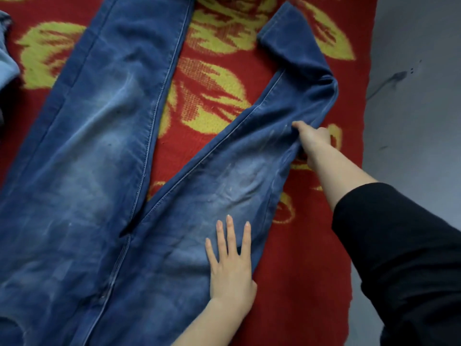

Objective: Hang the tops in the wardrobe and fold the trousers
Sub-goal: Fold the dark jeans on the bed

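Observation:
A pair of faded blue jeans [94, 146] lies spread flat on a red blanket, its legs pointing away from me in a V. The right leg bends back on itself near its hem [294, 38]. My left hand [230, 260] presses flat on the right thigh of the jeans with straight, spread fingers. Farther up, my right hand [311, 141] pinches the outer edge of the right leg, thumb on top and fingers tucked under the cloth.
The red blanket [311, 258] with yellow leaf patterns covers the surface under the jeans. Grey floor [419, 96] lies beyond its right edge. A piece of lighter blue cloth [7, 68] shows at the left edge.

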A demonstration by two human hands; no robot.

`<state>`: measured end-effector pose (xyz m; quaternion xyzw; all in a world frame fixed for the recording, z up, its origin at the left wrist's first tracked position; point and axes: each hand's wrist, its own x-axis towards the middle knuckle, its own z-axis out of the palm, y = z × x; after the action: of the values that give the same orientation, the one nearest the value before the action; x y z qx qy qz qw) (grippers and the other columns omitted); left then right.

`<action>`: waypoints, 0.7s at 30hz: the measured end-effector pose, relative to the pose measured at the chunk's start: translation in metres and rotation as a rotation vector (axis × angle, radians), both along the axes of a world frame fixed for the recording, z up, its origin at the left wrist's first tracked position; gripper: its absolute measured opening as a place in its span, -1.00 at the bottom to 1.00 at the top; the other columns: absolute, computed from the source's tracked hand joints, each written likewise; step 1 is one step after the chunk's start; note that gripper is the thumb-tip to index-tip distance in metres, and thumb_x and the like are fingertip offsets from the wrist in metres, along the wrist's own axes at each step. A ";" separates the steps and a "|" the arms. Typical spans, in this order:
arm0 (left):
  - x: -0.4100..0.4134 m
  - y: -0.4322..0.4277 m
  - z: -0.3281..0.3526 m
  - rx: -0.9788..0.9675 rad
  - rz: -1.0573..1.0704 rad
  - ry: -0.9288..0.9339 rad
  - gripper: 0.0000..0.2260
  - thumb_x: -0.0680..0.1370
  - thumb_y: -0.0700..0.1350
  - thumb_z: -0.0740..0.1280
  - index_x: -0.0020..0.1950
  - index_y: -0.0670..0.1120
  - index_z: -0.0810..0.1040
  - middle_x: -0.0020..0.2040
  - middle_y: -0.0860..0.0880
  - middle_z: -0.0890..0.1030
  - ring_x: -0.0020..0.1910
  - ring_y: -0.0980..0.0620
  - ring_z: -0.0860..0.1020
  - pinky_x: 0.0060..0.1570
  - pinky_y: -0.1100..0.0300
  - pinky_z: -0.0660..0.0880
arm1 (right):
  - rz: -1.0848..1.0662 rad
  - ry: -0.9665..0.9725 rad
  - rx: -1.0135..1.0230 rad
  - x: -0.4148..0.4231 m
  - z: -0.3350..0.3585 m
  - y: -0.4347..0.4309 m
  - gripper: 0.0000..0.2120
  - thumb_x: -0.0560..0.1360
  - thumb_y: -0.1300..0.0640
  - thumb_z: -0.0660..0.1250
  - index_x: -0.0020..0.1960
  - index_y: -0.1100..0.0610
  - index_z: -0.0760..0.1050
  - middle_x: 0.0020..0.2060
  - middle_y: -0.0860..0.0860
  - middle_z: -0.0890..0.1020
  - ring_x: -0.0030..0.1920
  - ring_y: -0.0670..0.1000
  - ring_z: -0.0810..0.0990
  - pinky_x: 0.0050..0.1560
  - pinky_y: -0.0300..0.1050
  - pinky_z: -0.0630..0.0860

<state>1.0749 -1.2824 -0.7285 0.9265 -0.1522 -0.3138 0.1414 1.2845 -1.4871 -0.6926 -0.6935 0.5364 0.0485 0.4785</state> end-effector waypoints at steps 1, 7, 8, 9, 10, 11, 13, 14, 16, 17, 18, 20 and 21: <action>-0.006 0.004 0.003 0.010 0.013 0.024 0.23 -0.09 -0.04 0.60 0.52 -0.06 0.12 0.52 -0.28 0.09 0.50 -0.29 0.07 0.32 -0.29 0.14 | 0.032 0.018 0.016 -0.006 0.001 0.006 -0.55 0.39 -0.02 0.41 0.19 0.18 0.45 0.01 0.08 0.61 -0.09 0.10 0.61 -0.26 -0.06 0.57; -0.038 0.022 0.019 0.200 0.010 0.202 0.12 0.42 -0.02 0.40 0.35 0.00 -0.63 0.31 -0.21 -0.65 0.30 -0.24 -0.63 0.21 -0.42 -0.38 | 0.292 0.210 -0.035 -0.045 0.007 0.034 -0.75 0.44 0.13 0.31 0.04 0.25 0.43 -0.04 0.16 0.57 -0.15 0.20 0.63 -0.44 -0.04 0.58; -0.044 0.027 0.022 0.216 0.014 0.214 0.11 0.44 -0.05 0.40 0.36 -0.01 -0.63 0.30 -0.22 -0.66 0.28 -0.25 -0.64 0.21 -0.47 -0.32 | 0.305 0.193 -0.046 -0.048 0.008 0.040 -0.78 0.44 0.16 0.29 0.03 0.24 0.44 -0.04 0.17 0.58 -0.16 0.20 0.64 -0.48 -0.08 0.56; -0.050 0.032 0.022 0.220 0.012 0.217 0.08 0.47 -0.08 0.39 0.37 -0.03 -0.61 0.30 -0.23 -0.66 0.27 -0.26 -0.64 0.22 -0.50 -0.23 | 0.291 0.153 -0.055 -0.050 0.009 0.046 -0.79 0.43 0.18 0.28 0.03 0.24 0.45 -0.01 0.19 0.59 -0.15 0.20 0.64 -0.50 -0.11 0.54; -0.054 0.038 0.022 0.207 0.004 0.210 0.06 0.48 -0.12 0.38 0.39 -0.05 -0.58 0.31 -0.24 -0.65 0.28 -0.26 -0.63 0.24 -0.51 -0.16 | 0.263 0.114 -0.077 -0.051 0.012 0.053 -0.80 0.42 0.20 0.27 0.03 0.22 0.46 0.02 0.19 0.59 -0.12 0.20 0.64 -0.51 -0.12 0.53; -0.058 0.044 0.022 0.183 -0.014 0.195 0.03 0.49 -0.16 0.37 0.41 -0.07 -0.55 0.32 -0.25 -0.63 0.30 -0.26 -0.61 0.26 -0.50 -0.12 | 0.243 0.075 -0.117 -0.052 0.015 0.059 -0.79 0.41 0.20 0.26 0.04 0.21 0.46 0.03 0.18 0.60 -0.09 0.20 0.64 -0.50 -0.12 0.53; -0.059 0.058 0.030 0.102 -0.051 0.200 -0.06 0.51 -0.26 0.32 0.47 -0.10 -0.46 0.39 -0.25 -0.56 0.37 -0.22 -0.54 0.34 -0.43 -0.05 | 0.243 0.037 -0.202 -0.053 0.023 0.071 -0.74 0.41 0.21 0.23 0.09 0.18 0.48 0.03 0.11 0.59 -0.07 0.15 0.63 -0.49 -0.15 0.51; -0.055 0.067 0.038 0.042 -0.047 0.228 -0.11 0.50 -0.32 0.28 0.51 -0.10 -0.38 0.44 -0.22 -0.49 0.42 -0.19 -0.47 0.39 -0.36 -0.01 | 0.249 0.021 -0.239 -0.054 0.028 0.077 -0.71 0.42 0.21 0.22 0.14 0.16 0.47 0.03 0.06 0.58 -0.06 0.10 0.60 -0.46 -0.17 0.48; -0.041 0.089 0.053 -0.121 0.074 0.349 -0.20 0.45 -0.40 0.21 0.57 -0.04 -0.12 0.56 -0.18 -0.15 0.54 -0.16 -0.08 0.42 -0.13 0.18 | 0.250 -0.011 -0.296 -0.052 0.038 0.089 -0.66 0.46 0.20 0.22 0.23 0.14 0.41 0.06 0.02 0.54 -0.01 0.06 0.54 -0.28 -0.15 0.48; -0.032 0.104 0.060 -0.221 0.170 0.403 -0.24 0.40 -0.41 0.18 0.55 -0.02 0.06 0.52 -0.19 0.16 0.46 -0.18 0.22 0.34 -0.03 0.32 | 0.250 -0.027 -0.314 -0.050 0.044 0.098 -0.65 0.47 0.19 0.23 0.26 0.14 0.39 0.11 0.03 0.53 0.03 0.05 0.52 -0.16 -0.14 0.46; -0.023 0.120 0.067 -0.320 0.255 0.428 -0.30 0.36 -0.40 0.16 0.47 0.01 0.26 0.35 -0.17 0.45 0.28 -0.17 0.45 0.20 0.02 0.43 | 0.238 -0.050 -0.329 -0.045 0.049 0.107 -0.64 0.48 0.18 0.23 0.27 0.15 0.38 0.15 0.03 0.53 0.06 0.04 0.51 -0.08 -0.14 0.43; -0.002 0.156 0.083 -0.510 0.391 0.494 -0.47 0.28 -0.36 0.13 0.18 -0.02 0.53 -0.06 -0.07 0.66 -0.05 -0.06 0.61 -0.10 0.07 0.54 | 0.198 -0.131 -0.362 -0.032 0.061 0.131 -0.65 0.48 0.16 0.24 0.26 0.15 0.41 0.16 0.03 0.55 0.09 0.04 0.53 0.00 -0.18 0.41; 0.008 0.175 0.091 -0.611 0.460 0.549 -0.53 0.25 -0.36 0.11 0.06 -0.08 0.57 -0.19 -0.03 0.65 -0.18 0.01 0.61 -0.24 0.14 0.53 | 0.177 -0.182 -0.369 -0.022 0.068 0.144 -0.69 0.47 0.16 0.25 0.20 0.15 0.43 0.11 0.03 0.57 0.07 0.03 0.54 0.02 -0.19 0.42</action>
<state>1.0827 -1.1077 -0.6377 0.7350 0.0145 -0.4484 0.5084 1.2621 -1.3429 -0.6243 -0.8154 0.4277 -0.0713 0.3836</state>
